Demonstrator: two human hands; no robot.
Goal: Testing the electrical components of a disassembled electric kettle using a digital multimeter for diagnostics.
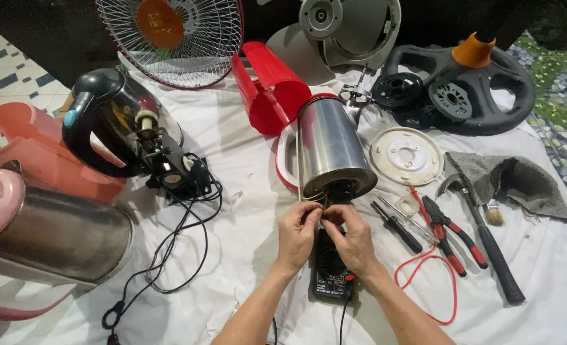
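Kettle point(330, 150), steel, white-handled, laid on its side at the middle of the white cloth point(245, 172), open base turned toward the worker, thin wires showing at the lower rim. Left hand point(297, 235) and right hand point(354, 239) are set close together just below that rim, fingertips pinched on the wires or probe tips there; which of the two is gripped cannot be told, since the fingers cover the spot. Multimeter point(332, 278), black, lies on the cloth directly beneath the hands, partly hidden by them, a red lead point(424, 281) looping off to the right. Screwdrivers point(396, 225), red pliers point(453, 233), hammer point(488, 246) and a small brush point(494, 214) are ranged to the right; a white base plate point(406, 155) sits beside the kettle. For sound work at this point, it is judged that the kettle body should be kept from rolling, contact held steady on bare metal only, fingertips kept off the conducting ends, and the meter face left uncovered for reading.
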